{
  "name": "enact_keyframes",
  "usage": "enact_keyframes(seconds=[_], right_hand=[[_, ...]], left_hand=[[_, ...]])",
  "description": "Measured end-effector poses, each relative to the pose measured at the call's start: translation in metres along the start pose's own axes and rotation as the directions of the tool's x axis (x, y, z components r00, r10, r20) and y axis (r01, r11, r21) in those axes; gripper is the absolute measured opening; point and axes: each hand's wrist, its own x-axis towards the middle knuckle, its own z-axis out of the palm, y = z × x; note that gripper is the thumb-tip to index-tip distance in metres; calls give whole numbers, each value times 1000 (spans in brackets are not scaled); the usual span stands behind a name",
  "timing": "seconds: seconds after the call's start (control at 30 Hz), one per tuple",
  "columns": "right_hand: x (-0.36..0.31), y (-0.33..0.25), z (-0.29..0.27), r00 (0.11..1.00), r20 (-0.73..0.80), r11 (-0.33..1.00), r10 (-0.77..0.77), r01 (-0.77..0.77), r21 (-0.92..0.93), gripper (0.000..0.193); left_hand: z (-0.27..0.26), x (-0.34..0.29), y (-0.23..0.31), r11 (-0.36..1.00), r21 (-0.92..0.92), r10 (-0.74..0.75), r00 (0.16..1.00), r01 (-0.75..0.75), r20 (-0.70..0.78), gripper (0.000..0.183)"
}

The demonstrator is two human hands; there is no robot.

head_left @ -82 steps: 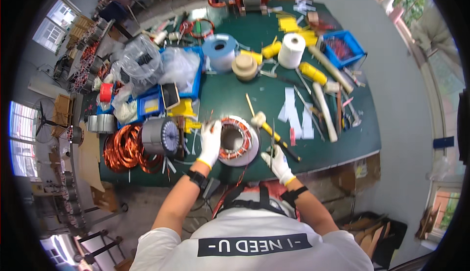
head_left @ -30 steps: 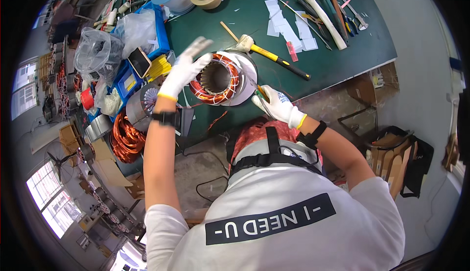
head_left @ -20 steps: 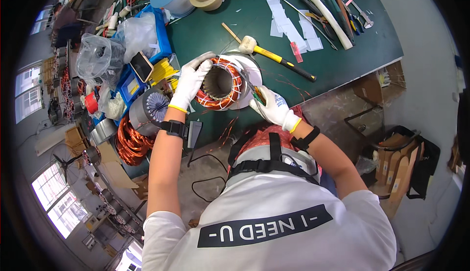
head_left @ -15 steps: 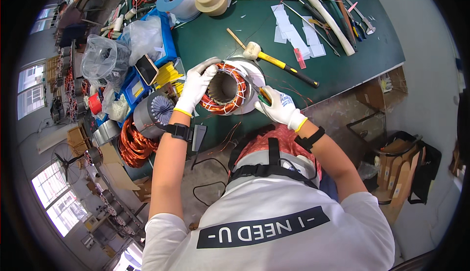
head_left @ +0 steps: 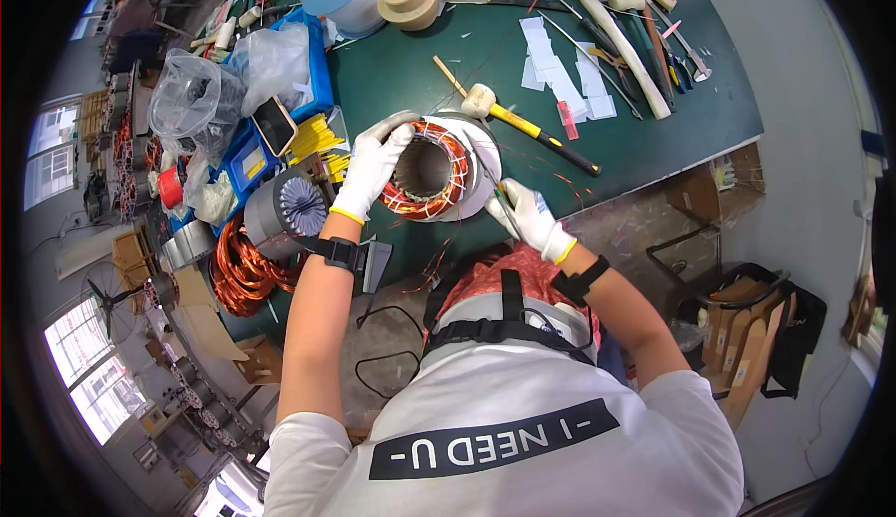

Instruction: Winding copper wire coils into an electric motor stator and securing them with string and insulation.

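A motor stator [head_left: 427,164] stands with its round bore facing up, its orange copper windings laced with white cord. My left hand [head_left: 375,167], in a white glove, lies on the winding's left rim, fingers curled over it. On the right side, my gloved right hand [head_left: 532,216] grips a slim metal hand tool [head_left: 499,195] with dark jaws; whether it is scissors or pliers I cannot tell. The tool points toward the stator's right edge. Beneath and beside the stator is a white round piece [head_left: 485,148]. Thin copper wire ends trail near the table edge.
A yellow-handled mallet [head_left: 541,132] lies beyond the stator on the green table [head_left: 401,69]. White paper strips [head_left: 560,74] and several tools are farther right. To the left are blue bins [head_left: 320,69], a phone [head_left: 274,126], another stator [head_left: 285,214] and coiled copper wire [head_left: 245,279].
My right hand has drawn slightly down, and the tool's angle has changed, with its handles now lower along the palm. My left hand stays on the winding. The whole view has shifted a little.
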Motion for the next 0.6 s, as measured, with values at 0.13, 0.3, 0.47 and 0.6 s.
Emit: enact_keyframes(seconds=[0.13, 0.3, 0.47, 0.6], right_hand=[[-7, 3, 12, 992, -77, 994, -98, 101, 35, 47], [-1, -5, 3, 986, -112, 991, -126, 121, -55, 43], [13, -14, -12, 995, -7, 984, -99, 96, -147, 56], [15, -12, -14, 995, -11, 992, -96, 95, -84, 49]], left_hand=[[2, -6, 0, 999, -19, -34, 998, 33, -46, 54], [2, -8, -1, 999, -12, -46, 997, 45, -56, 55], [3, -9, -2, 996, 30, -84, 993, 87, -89, 55], [4, -11, -3, 997, 20, -73, 993, 75, -94, 57]])
